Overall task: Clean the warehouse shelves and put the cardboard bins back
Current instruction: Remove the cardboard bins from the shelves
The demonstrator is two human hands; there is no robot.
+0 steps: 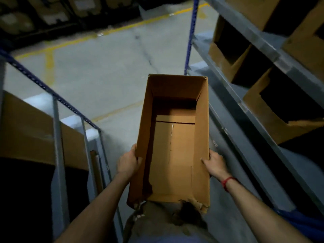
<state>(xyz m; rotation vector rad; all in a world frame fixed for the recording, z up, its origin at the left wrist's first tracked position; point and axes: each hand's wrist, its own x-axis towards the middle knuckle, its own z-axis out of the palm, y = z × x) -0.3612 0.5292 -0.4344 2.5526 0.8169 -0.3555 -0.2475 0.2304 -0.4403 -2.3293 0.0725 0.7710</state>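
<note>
A long, open-topped cardboard bin (173,146) hangs in front of me above the floor, empty inside, with a torn near end. My left hand (128,162) grips its left wall, thumb hooked over the rim. My right hand (214,162) grips the right wall, with a finger over the rim; a red band circles that wrist. The bin points away from me down the aisle.
Grey metal shelves (245,95) with a blue upright run along the right, holding several cardboard bins (226,57). A second rack (57,123) with a large cardboard box (28,130) stands on the left. Concrete floor (98,71) with yellow lines lies ahead.
</note>
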